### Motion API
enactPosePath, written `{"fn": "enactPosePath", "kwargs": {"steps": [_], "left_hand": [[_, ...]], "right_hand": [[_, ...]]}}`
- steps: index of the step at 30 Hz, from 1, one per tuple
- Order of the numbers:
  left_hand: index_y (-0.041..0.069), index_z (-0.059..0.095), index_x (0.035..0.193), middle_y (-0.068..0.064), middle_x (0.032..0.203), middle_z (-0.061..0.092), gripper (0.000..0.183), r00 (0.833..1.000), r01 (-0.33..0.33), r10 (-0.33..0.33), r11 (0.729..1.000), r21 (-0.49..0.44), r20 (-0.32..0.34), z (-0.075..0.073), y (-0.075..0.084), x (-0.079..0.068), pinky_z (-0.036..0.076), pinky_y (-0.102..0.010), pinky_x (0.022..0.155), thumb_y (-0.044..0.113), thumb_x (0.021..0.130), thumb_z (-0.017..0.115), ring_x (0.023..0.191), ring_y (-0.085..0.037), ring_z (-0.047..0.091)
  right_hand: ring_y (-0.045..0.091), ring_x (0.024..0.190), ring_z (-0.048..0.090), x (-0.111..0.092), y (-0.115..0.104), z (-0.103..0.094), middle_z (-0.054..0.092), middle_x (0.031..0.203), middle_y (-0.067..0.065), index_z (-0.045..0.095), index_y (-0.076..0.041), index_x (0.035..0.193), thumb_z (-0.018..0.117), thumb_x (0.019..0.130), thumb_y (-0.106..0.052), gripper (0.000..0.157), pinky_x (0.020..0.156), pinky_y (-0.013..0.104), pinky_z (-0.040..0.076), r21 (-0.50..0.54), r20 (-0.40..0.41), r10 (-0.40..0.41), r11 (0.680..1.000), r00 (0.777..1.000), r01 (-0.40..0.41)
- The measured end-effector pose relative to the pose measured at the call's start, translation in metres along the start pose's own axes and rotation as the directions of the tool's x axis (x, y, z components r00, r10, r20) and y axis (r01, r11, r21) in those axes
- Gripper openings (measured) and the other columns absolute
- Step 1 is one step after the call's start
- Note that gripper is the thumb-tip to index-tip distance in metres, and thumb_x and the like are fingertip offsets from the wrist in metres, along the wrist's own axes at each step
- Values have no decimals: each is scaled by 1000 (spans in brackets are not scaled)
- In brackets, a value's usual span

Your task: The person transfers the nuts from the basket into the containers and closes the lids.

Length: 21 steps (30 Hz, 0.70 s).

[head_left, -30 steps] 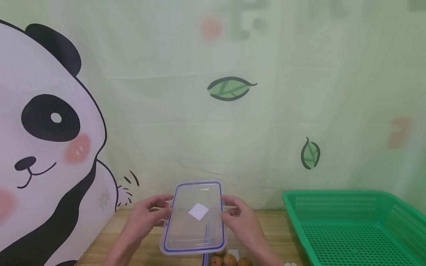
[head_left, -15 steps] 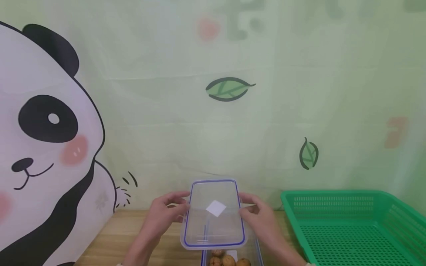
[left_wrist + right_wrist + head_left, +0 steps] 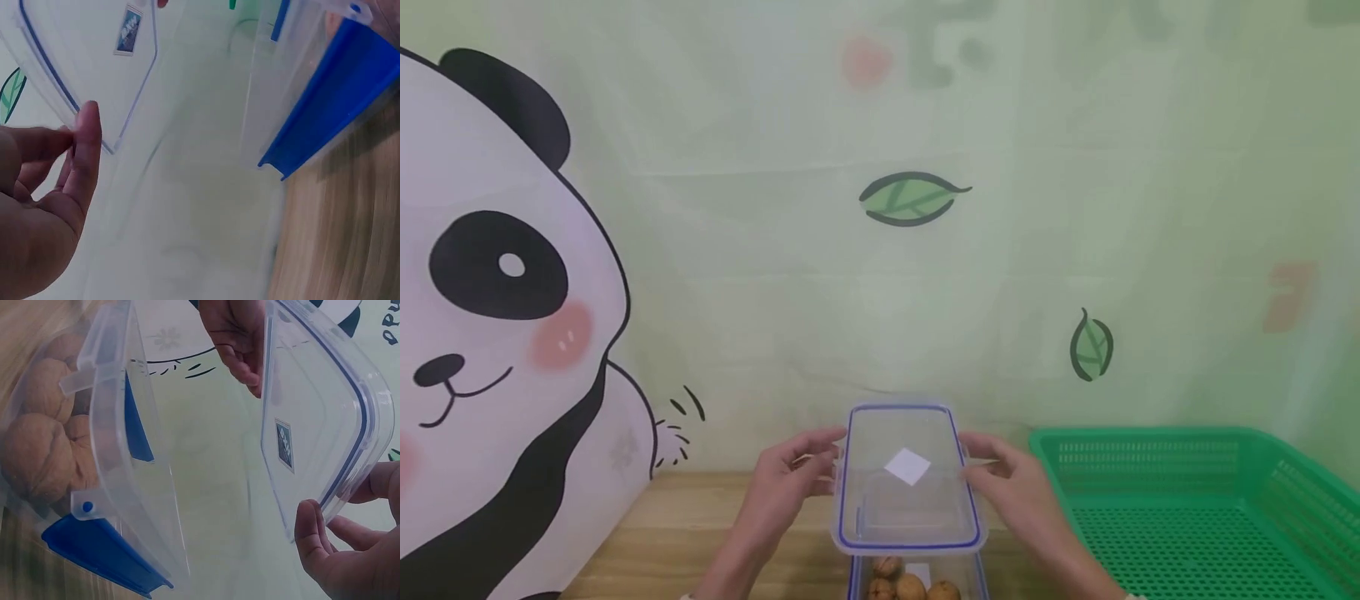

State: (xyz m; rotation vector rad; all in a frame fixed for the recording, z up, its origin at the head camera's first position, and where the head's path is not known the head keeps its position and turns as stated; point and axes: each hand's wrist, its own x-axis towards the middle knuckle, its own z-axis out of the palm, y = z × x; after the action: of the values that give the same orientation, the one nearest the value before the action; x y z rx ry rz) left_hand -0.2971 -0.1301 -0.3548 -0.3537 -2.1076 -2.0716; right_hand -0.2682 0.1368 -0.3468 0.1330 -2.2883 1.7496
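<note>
A clear lid with a blue seal line and a white label is held up by its two long sides. My left hand pinches the left edge between thumb and fingers. On the opposite edge my right hand has the same pinch. Below the lid stands a clear plastic box with blue side latches, which hang swung out from its walls. Several walnuts lie inside it. In the head view the lid covers the box's far part, and a gap between lid and box shows in both wrist views.
A green perforated basket stands to the right on the wooden table. Behind the table hangs a pale green cloth printed with a panda and leaves.
Both hands have carried the lid to the right, so it now hangs in line with the box of walnuts. The grip on its edges stays the same.
</note>
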Motion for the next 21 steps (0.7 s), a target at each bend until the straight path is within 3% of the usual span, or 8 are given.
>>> {"fn": "enactPosePath", "kwargs": {"steps": [3,10,16,21], "left_hand": [[8,70,115,-13,102,67,31,999,-51,51,997,60,7,-1,-3,0,60,-36,77,0,85,69,89,-25,68],[20,73,109,0,95,72,30,990,-129,139,968,215,-36,-1,-3,1,56,-34,86,12,80,79,92,-18,66],[21,73,107,1,94,72,29,985,-150,167,962,229,-54,2,-2,-1,57,-28,82,14,80,79,93,-16,65],[20,74,103,1,95,71,24,973,-203,220,960,194,-73,4,-2,-1,59,-30,79,11,81,79,94,-17,65]], "right_hand": [[19,94,65,-1,-1,-4,66,115,5,65,-14,124,70,86,-21,39,86,41,55,9,13,22,1000,1000,-22],[24,111,62,2,-5,-9,62,126,8,65,-9,123,57,96,-22,31,99,41,50,155,50,60,986,997,-67],[20,110,60,3,-4,-13,66,116,0,68,-17,117,66,91,-27,28,100,45,47,64,-1,69,996,998,-69],[20,111,58,4,-3,-14,67,114,-1,67,-21,118,76,83,-36,39,99,45,47,10,-28,14,1000,1000,-14]]}}
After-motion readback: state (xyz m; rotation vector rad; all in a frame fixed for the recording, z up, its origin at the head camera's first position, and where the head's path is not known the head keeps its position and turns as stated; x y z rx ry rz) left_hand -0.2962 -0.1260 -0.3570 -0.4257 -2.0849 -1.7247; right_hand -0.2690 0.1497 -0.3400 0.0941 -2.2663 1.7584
